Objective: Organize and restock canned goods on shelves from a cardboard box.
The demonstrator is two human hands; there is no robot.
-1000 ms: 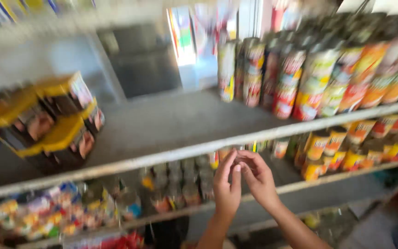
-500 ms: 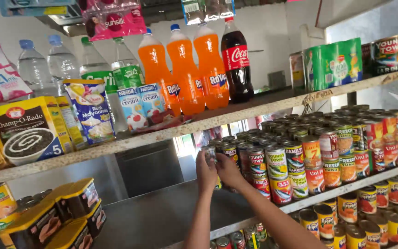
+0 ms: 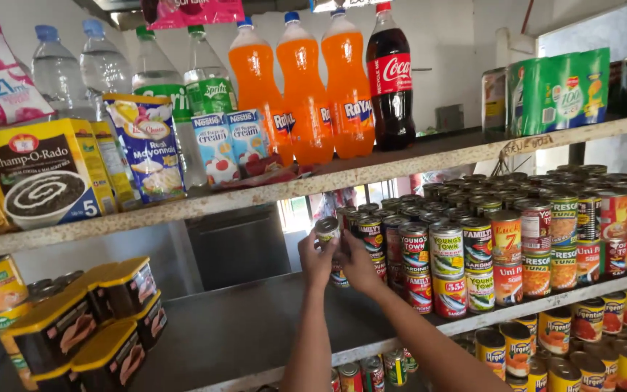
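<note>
Can [image 3: 326,229] raised at the left end of the tin stack on the middle shelf [image 3: 255,319], level with the stack's top row. Held between both hands: left hand [image 3: 316,261] under and beside it, fingers curled up its left side; right hand [image 3: 357,265] pressed against its right side and the tins behind. Lid and upper label visible, lower half covered by fingers. Both grips closed round the can, though exact finger placement on the far side hidden. Impossible to tell whether the can rests on another tin below or hangs free in the hands. Forearms rising from the bottom edge, elbows cut off.

Stacked tins [image 3: 502,254] filling the shelf's right half, front rows readable as labelled cans, back rows only dark lids. Yellow-lidded tins [image 3: 103,319] piled at the shelf's left end, partly cropped by the frame's lower left corner. More cans [image 3: 582,334] on the shelf beneath, mostly cut off at the bottom edge. Upper shelf [image 3: 415,163] carrying orange bottles [image 3: 302,87], a dark cola bottle [image 3: 390,80], clear water bottles [image 3: 81,65], cream cartons [image 3: 230,145] and a yellow box [image 3: 41,174]; bottle tops partly clipped by hanging packets.

Against half a second back: view closer and steadier, hands in much the same spot at the stack's left end, can now lifted clear enough to show its lid. A full second back, hands lower, at the shelf below, picture blurred.
</note>
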